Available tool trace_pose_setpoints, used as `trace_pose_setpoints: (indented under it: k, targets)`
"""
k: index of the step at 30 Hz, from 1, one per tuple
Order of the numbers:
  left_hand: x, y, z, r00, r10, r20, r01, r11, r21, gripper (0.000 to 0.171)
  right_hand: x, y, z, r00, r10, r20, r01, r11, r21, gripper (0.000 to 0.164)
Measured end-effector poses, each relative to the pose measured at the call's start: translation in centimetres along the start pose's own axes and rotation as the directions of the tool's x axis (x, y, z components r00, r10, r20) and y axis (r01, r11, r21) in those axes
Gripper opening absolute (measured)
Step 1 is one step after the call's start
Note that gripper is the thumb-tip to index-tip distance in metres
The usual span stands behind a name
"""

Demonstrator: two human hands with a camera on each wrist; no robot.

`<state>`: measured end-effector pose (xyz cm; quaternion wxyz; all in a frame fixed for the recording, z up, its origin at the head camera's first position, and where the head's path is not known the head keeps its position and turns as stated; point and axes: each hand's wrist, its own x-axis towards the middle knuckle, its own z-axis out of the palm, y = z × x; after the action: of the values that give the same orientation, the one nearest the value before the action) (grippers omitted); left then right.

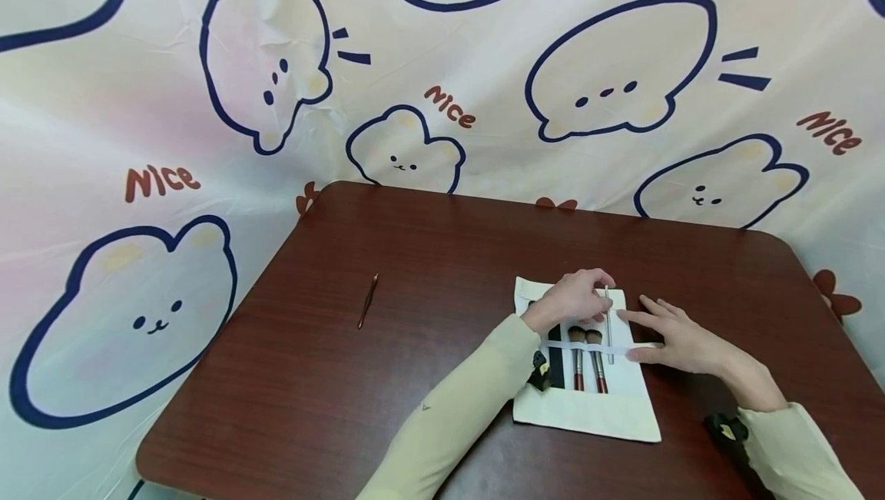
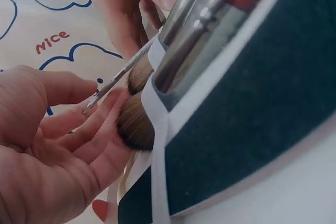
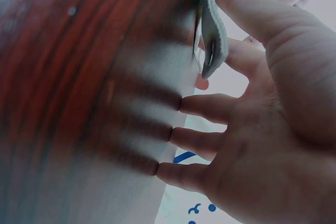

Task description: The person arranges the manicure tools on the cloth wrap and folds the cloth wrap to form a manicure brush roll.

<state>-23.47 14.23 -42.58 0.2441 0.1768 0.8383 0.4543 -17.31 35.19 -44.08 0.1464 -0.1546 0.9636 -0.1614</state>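
A white cloth brush pouch (image 1: 588, 412) lies on the table with a pale elastic strap (image 1: 563, 345) across it. My left hand (image 1: 574, 299) is over its top part and pinches the end of a thin silver metal tool (image 2: 128, 66) with a knurled shaft. The tool passes under the strap near the pouch's right side. Two makeup brushes (image 1: 578, 362) with red-tipped handles sit under the strap, bristles toward the top. Left of them is a dark flat strip (image 1: 556, 377). My right hand (image 1: 674, 337) spreads its fingers, fingertips on the table, thumb and forefinger touching the pouch's right edge.
A thin, dark reddish-brown stick-like tool (image 1: 369, 301) lies alone on the brown table (image 1: 276, 377), left of the pouch. A patterned curtain (image 1: 484, 47) hangs close behind the table and at its sides.
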Motion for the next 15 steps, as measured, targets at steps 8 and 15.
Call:
trace_pose_setpoints:
  k: [8,15]
  targets:
    - [0.52,0.09,0.23,0.994,-0.066,-0.085,0.059,0.995,-0.082,0.020,-0.08,-0.09,0.10,1.000,0.008,-0.004,-0.008,1.000,0.013,0.079]
    - [0.65,-0.57,0.38,0.995,-0.064,-0.070,0.066,0.997,0.026,0.004,0.01,-0.24,0.01,1.000,0.005,0.004,-0.005,1.000,0.011,0.079]
